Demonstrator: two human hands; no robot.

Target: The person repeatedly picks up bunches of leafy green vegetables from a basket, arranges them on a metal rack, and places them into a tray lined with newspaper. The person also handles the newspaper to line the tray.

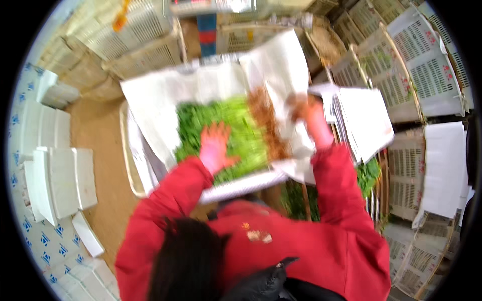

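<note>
Head view, looking down: a white plastic lattice crate (251,184) lined with white paper sheets (165,100) is seen in the middle, filled with a bed of green leafy vegetables (241,125). Along the right side of the greens a strip of brown root ends (268,125) is visible. The left hand (216,148) is laid flat on the greens with its fingers spread, palm down, touching the leaves near the crate's near edge. The right hand (314,118) is blurred; it is held at the right edge of the crate, against the folded white paper lining and just beside the brown roots, and whether it is open or closed on the paper cannot be told. Both arms are covered by red jacket sleeves (173,188).

To the right of the crate a stack of white paper sheets (366,125) is seen, and beyond it stacked white lattice crates (427,65). To the left, white foam boxes (63,180) are lined up on the brown floor (95,130). More green leaves (369,173) are seen below the right forearm.
</note>
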